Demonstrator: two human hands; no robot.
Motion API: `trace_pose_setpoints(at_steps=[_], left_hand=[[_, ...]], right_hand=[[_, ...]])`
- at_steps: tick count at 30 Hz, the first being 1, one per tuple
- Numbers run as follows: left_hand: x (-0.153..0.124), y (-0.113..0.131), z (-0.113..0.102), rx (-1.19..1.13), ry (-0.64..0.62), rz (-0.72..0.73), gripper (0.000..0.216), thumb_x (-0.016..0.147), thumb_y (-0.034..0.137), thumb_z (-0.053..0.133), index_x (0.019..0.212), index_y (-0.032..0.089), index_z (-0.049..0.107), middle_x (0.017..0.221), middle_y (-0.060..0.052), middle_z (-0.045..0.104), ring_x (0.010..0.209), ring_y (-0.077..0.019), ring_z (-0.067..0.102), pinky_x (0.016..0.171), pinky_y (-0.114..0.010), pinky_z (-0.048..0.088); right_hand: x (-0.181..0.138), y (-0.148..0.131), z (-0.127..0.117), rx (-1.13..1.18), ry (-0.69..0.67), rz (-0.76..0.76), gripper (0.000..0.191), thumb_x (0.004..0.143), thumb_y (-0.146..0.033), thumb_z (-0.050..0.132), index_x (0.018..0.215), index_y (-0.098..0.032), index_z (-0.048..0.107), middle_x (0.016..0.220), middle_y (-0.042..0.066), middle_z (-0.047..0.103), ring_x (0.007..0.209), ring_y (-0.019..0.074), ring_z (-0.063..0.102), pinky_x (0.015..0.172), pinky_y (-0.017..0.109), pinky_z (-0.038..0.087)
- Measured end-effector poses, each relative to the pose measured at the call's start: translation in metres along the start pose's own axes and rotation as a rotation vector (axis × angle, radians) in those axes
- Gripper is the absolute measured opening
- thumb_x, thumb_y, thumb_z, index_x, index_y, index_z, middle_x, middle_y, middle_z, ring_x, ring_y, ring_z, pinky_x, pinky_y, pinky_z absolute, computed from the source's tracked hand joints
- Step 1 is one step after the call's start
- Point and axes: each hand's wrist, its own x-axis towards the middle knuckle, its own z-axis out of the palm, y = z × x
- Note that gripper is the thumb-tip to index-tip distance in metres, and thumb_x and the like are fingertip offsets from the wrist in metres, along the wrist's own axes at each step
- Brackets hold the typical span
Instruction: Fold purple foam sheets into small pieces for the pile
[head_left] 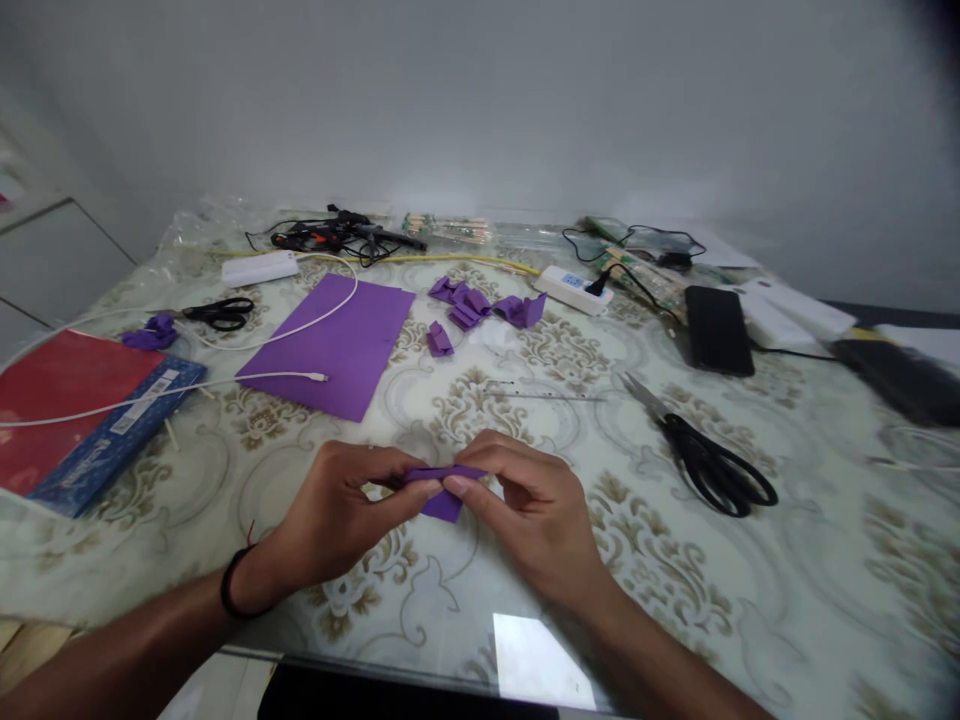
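Note:
Between my hands, just above the table's near half, is a small folded piece of purple paper (pixel 444 507). My left hand (pixel 352 500) pinches its left side between thumb and fingers. On the right side, my right hand (pixel 529 495) pinches it the same way, and the two thumb tips almost meet. One flap hangs below the thumbs; the fingers cover much of the rest. Farther back lie several folded purple paper pieces (pixel 469 308), and left of them a large purple sheet (pixel 337 345) under a white cable (pixel 289 377).
Black-handled scissors (pixel 709 460) lie to the right, blades pointing away. Another pair of scissors (pixel 221 313) is at the left, by a red and blue packet (pixel 90 410). A power strip (pixel 574 290), a black phone (pixel 718 330) and tangled black cables (pixel 349 238) sit toward the back.

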Motion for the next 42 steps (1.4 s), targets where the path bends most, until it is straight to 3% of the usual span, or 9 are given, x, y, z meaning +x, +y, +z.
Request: trace_pose_setpoints(at_steps=[5, 11, 16, 22, 25, 30, 36, 42], left_hand=[[0.001, -0.002, 0.004, -0.222, 0.027, -0.134, 0.027, 0.090, 0.027, 0.071, 0.066, 0.016, 0.064, 0.058, 0.006, 0.048, 0.055, -0.0084, 0.039, 0.051, -0.020, 0.031], [0.005, -0.004, 0.001, -0.328, -0.047, -0.212, 0.028, 0.089, 0.030, 0.072, 0.067, 0.016, 0.062, 0.059, 0.006, 0.046, 0.056, -0.0084, 0.036, 0.050, -0.020, 0.029], [0.002, -0.003, -0.002, -0.332, -0.132, -0.264, 0.028, 0.090, 0.034, 0.073, 0.070, 0.014, 0.067, 0.061, 0.004, 0.050, 0.056, -0.0088, 0.038, 0.050, -0.021, 0.028], [0.010, -0.012, -0.004, -0.396, -0.244, -0.323, 0.023, 0.087, 0.030, 0.074, 0.070, 0.015, 0.069, 0.061, 0.004, 0.053, 0.058, -0.0094, 0.044, 0.054, -0.022, 0.032], [0.016, -0.013, -0.004, -0.417, -0.260, -0.325, 0.018, 0.082, 0.026, 0.075, 0.069, 0.016, 0.069, 0.062, 0.005, 0.055, 0.059, -0.0101, 0.046, 0.058, -0.022, 0.035], [0.024, -0.014, -0.003, -0.424, -0.196, -0.272, 0.034, 0.086, 0.040, 0.076, 0.068, 0.016, 0.062, 0.064, 0.005, 0.048, 0.061, -0.0107, 0.042, 0.058, -0.024, 0.032], [0.060, -0.042, 0.000, -0.325, -0.294, -0.194, 0.030, 0.083, 0.034, 0.075, 0.065, 0.015, 0.060, 0.063, 0.005, 0.047, 0.062, -0.0107, 0.041, 0.057, -0.023, 0.031], [0.093, -0.063, 0.008, -0.319, -0.322, -0.161, 0.030, 0.084, 0.036, 0.071, 0.067, 0.016, 0.058, 0.064, 0.004, 0.048, 0.062, -0.0112, 0.044, 0.058, -0.023, 0.035]], right_hand=[[-0.001, 0.002, 0.003, 0.054, -0.042, 0.138, 0.028, 0.097, -0.028, 0.071, 0.073, -0.022, 0.058, 0.075, -0.003, 0.058, 0.071, 0.0153, 0.054, 0.068, 0.031, 0.043], [0.000, 0.003, -0.001, 0.084, -0.097, 0.255, 0.021, 0.096, -0.032, 0.069, 0.079, -0.022, 0.061, 0.079, -0.001, 0.059, 0.076, 0.0174, 0.056, 0.072, 0.032, 0.044], [0.000, 0.000, -0.002, 0.111, -0.106, 0.297, 0.033, 0.095, -0.040, 0.069, 0.072, -0.022, 0.054, 0.072, -0.002, 0.051, 0.069, 0.0159, 0.048, 0.062, 0.029, 0.038], [0.004, 0.000, -0.003, 0.133, -0.235, 0.370, 0.039, 0.095, -0.050, 0.070, 0.073, -0.022, 0.054, 0.069, -0.004, 0.046, 0.064, 0.0143, 0.042, 0.057, 0.027, 0.033], [0.009, 0.003, -0.004, 0.182, -0.268, 0.413, 0.043, 0.092, -0.054, 0.072, 0.071, -0.021, 0.055, 0.066, -0.005, 0.043, 0.062, 0.0138, 0.039, 0.057, 0.028, 0.030], [0.019, 0.008, -0.008, 0.189, -0.224, 0.362, 0.050, 0.090, -0.058, 0.073, 0.066, -0.021, 0.049, 0.065, -0.006, 0.038, 0.063, 0.0134, 0.035, 0.058, 0.028, 0.027], [0.041, 0.039, -0.022, 0.071, -0.294, 0.363, 0.047, 0.087, -0.061, 0.075, 0.072, -0.020, 0.060, 0.062, -0.007, 0.041, 0.058, 0.0122, 0.035, 0.054, 0.025, 0.026], [0.060, 0.069, -0.027, 0.049, -0.226, 0.342, 0.051, 0.091, -0.064, 0.067, 0.067, -0.020, 0.055, 0.061, -0.005, 0.044, 0.058, 0.0132, 0.040, 0.055, 0.025, 0.031]])
